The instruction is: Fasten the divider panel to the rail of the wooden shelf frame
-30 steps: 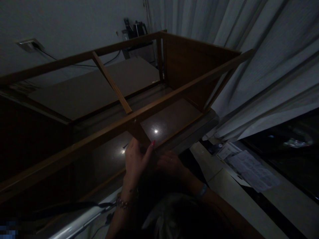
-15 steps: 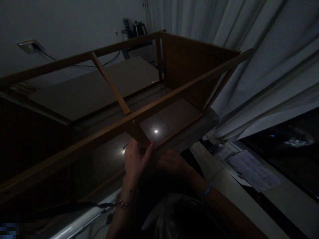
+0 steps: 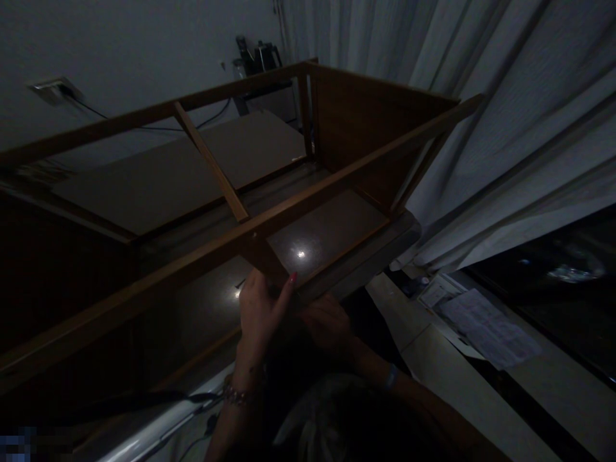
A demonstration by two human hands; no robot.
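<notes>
Two-handed work at a short upright (image 3: 267,256)

Grips the upright's lower end in the left hand (image 3: 260,305), with the thumb along its right side. Holds the right hand (image 3: 327,317) just beside, with fingers bent in shadow; cannot tell whether on anything. Found below the near rail (image 3: 337,181) of the wooden frame (image 3: 212,160), around mid-length of the near edge of the grey base (image 3: 373,258). Best done by pressing steadily, without twisting, in such dim light. Compared with half a second ago, draws the right wrist slightly inward; keeps the left grip unchanged.
</notes>
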